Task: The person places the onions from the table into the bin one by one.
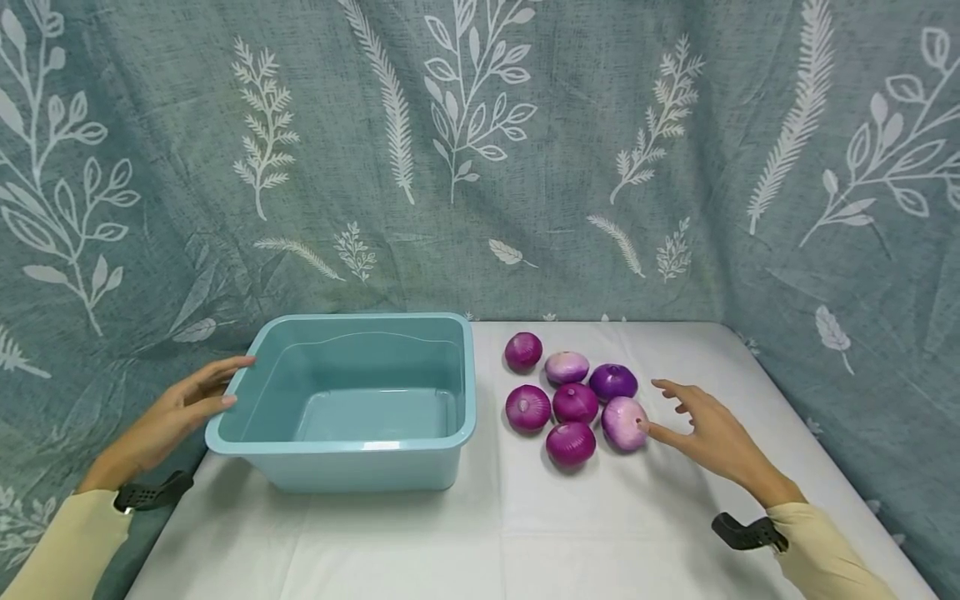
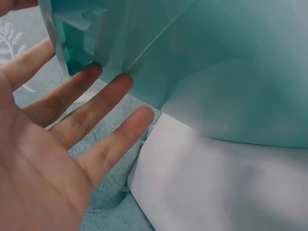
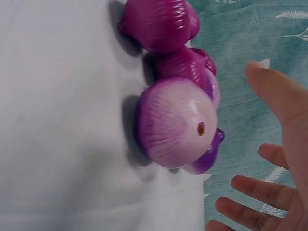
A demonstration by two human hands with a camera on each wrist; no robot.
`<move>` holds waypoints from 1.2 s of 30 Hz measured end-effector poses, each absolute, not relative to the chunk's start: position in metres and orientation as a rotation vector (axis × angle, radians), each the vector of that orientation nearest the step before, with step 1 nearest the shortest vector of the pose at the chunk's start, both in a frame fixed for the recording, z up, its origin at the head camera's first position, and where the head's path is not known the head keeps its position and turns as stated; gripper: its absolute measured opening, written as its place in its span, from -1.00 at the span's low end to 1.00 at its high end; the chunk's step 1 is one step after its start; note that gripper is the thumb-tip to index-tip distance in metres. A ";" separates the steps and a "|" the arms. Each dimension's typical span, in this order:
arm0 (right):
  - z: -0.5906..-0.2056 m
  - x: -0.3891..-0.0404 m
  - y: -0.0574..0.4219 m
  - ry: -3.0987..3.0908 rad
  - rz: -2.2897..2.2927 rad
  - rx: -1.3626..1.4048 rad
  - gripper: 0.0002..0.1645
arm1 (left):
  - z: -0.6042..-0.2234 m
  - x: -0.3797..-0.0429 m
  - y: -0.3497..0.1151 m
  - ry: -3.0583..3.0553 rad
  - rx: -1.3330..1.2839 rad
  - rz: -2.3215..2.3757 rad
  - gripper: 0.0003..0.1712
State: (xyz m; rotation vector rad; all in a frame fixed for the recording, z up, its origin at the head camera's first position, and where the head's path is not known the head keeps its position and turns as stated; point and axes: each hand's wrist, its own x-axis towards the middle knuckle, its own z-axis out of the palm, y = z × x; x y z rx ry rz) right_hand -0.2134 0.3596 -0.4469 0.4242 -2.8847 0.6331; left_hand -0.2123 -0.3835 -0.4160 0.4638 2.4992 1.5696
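Observation:
On the left of the table stands a pale blue plastic tub (image 1: 341, 471), with nothing visible inside. My left hand (image 1: 176, 408) is at its left rim; in the left wrist view the fingers (image 2: 103, 113) extend, spread, along the outside of the wall. Whether every fingertip touches is hard to tell. To the right of the tub lie several purple-red onions in a loose cluster. The nearest to my right hand (image 1: 716, 433) is a pale purple onion (image 1: 624, 423), also large in the right wrist view (image 3: 178, 122). That hand holds nothing, its thumb and fingers apart beside this onion.
A white cloth (image 1: 405, 550) covers the table. Behind and at both sides hangs a blue-green curtain (image 1: 555, 150) with white leaf prints. Other onions include a dark purple one (image 1: 613, 382) at the back and a magenta one (image 1: 571, 445) in front.

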 end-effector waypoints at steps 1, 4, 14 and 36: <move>-0.450 -0.214 0.360 -2.886 0.636 0.429 -0.06 | -0.417 -0.212 -0.384 2.483 0.468 1.570 -0.33; -0.459 -0.217 0.359 -2.890 0.650 0.452 -0.05 | -0.419 -0.213 -0.386 2.439 0.450 1.595 -0.32; -0.484 -0.224 0.356 -2.886 0.744 0.465 -0.02 | -0.423 -0.215 -0.386 2.363 0.442 1.671 -0.29; -0.504 -0.234 0.348 -2.858 0.831 0.401 0.08 | -0.427 -0.214 -0.396 2.370 0.543 1.620 -0.23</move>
